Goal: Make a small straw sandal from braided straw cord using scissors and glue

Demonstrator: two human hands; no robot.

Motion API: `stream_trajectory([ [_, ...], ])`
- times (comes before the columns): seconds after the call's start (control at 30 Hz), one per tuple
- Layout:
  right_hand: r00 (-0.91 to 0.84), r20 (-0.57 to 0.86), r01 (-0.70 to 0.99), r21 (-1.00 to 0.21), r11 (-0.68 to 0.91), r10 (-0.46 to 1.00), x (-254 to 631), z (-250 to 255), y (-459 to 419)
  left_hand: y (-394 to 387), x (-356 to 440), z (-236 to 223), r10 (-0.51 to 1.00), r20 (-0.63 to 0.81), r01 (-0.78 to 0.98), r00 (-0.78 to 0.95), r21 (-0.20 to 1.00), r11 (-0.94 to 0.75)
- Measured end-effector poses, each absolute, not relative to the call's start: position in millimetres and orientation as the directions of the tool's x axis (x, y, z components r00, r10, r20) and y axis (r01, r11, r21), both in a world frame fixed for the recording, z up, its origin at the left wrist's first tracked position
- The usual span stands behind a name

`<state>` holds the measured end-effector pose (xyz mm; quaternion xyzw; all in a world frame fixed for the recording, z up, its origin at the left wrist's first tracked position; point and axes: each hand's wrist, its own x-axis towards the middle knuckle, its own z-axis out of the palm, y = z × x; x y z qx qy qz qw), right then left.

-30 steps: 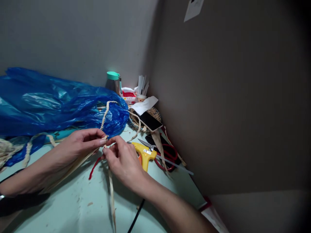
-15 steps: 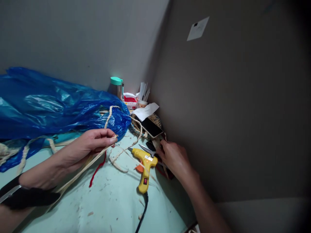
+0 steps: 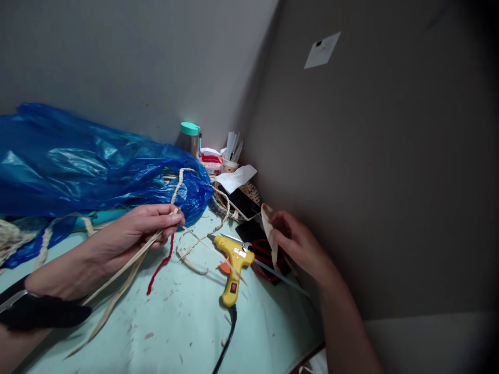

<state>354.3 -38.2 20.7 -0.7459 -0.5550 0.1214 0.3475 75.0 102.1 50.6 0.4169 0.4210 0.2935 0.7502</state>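
My left hand (image 3: pixel 150 228) pinches the end of a straw braid, from which loose pale straw strands (image 3: pixel 130 266) trail back under the wrist and across to the right. Below its fingertips a red cord (image 3: pixel 160 267) hangs down. On the right, my right hand (image 3: pixel 298 239) is closed on a wide, pale straw strip (image 3: pixel 270 234), raised over red-handled scissors (image 3: pixel 262 246) and a dark phone-like slab. Between the hands lies a yellow glue gun (image 3: pixel 234 259), its nozzle pointing up-left and its black cord running toward me.
A blue plastic bag (image 3: pixel 97 166) fills the back left, with braided straw around it. At the back stand a bottle with a green lid (image 3: pixel 189 129), a tissue pack (image 3: pixel 212 161) and a cup of white sticks (image 3: pixel 231 165). A phone (image 3: pixel 244 202) rests on a woven basket (image 3: pixel 251 192) beside the wall.
My right hand has left the braid end, reached right to the scissors area and lifted a straw strip. My left hand keeps its pinch. The glue gun has come into full view.
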Motion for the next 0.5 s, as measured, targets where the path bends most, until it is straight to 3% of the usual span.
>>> stream_trajectory([
  [0.13,0.504,0.316,0.582,-0.812,-0.046,0.804,356.8,27.7,-33.1,102.8,72.1,50.3,0.723,-0.383,0.002,0.575,0.884,0.467],
  [0.27,0.579,0.353,0.444,-0.893,0.078,0.735,340.2,43.5,-24.2,102.5,69.7,48.1,0.725,-0.374,-0.049,0.579,0.871,0.489],
  [0.37,0.567,0.367,0.361,-0.915,0.178,0.738,326.0,56.8,-24.4,101.1,68.4,46.6,0.733,-0.388,-0.089,0.558,0.851,0.518],
  [0.5,0.521,0.543,0.325,-0.84,0.436,0.658,311.7,67.0,-33.1,95.9,68.1,46.3,0.708,-0.401,-0.082,0.581,0.837,0.542],
])
